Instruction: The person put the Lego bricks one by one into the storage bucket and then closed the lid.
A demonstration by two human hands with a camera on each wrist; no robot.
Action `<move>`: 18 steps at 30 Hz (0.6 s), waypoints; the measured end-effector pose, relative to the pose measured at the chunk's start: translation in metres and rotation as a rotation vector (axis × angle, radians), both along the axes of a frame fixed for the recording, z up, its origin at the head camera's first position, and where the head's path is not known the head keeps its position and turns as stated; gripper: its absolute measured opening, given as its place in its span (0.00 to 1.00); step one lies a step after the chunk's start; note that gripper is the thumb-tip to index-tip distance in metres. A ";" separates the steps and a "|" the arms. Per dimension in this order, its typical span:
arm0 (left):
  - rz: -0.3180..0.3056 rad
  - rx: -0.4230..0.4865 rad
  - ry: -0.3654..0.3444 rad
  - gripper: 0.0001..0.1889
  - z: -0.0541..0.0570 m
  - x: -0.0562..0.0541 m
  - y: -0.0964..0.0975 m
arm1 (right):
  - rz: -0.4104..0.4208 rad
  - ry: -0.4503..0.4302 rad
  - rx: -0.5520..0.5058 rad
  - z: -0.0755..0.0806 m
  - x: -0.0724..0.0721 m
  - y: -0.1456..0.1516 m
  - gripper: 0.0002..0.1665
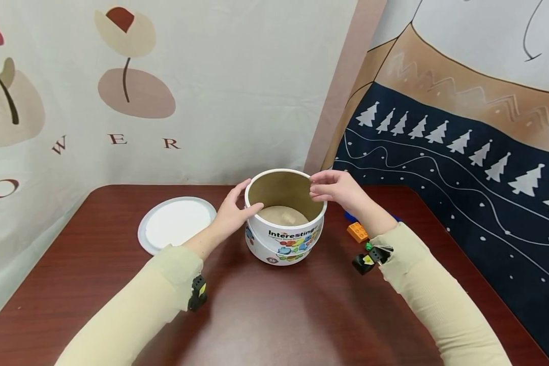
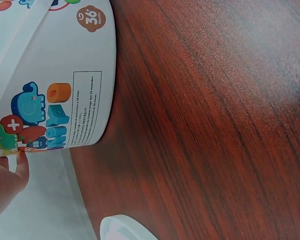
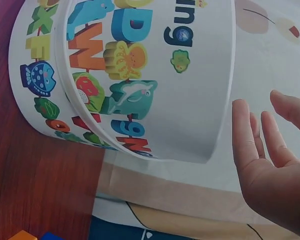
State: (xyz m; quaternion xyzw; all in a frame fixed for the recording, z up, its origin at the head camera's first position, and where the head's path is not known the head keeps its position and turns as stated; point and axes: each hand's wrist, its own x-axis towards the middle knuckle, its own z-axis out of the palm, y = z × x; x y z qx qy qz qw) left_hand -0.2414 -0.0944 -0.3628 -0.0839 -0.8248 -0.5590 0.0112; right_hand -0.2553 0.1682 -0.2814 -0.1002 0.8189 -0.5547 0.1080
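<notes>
While the dark red-brown worktop (image 1: 265, 315) spreads before me, a white bucket (image 1: 270, 247) stands upright at its far middle, axis vertical, mouth up, lettering facing me. A white lid (image 1: 176, 223) lies flat to its left, likely set aside for access. My left hand (image 1: 232, 208) grips the rim, probably to steady it; my right hand (image 1: 334, 188), fingers loosely curved, holds nothing by the right rim. Rightward sits an orange block (image 1: 357, 232).

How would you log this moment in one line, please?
left hand: at white printed cylindrical bucket; right hand: empty, at bucket's right side; round white lid: left of bucket; orange studded block: right of bucket
</notes>
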 end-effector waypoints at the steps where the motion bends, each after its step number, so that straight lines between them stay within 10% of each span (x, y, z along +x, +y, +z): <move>1: -0.001 0.003 -0.001 0.38 0.000 0.000 0.000 | -0.002 0.006 0.004 0.000 0.000 0.001 0.24; 18: -0.007 -0.001 0.006 0.39 -0.003 -0.004 -0.004 | -0.109 -0.047 0.136 -0.029 0.018 0.082 0.31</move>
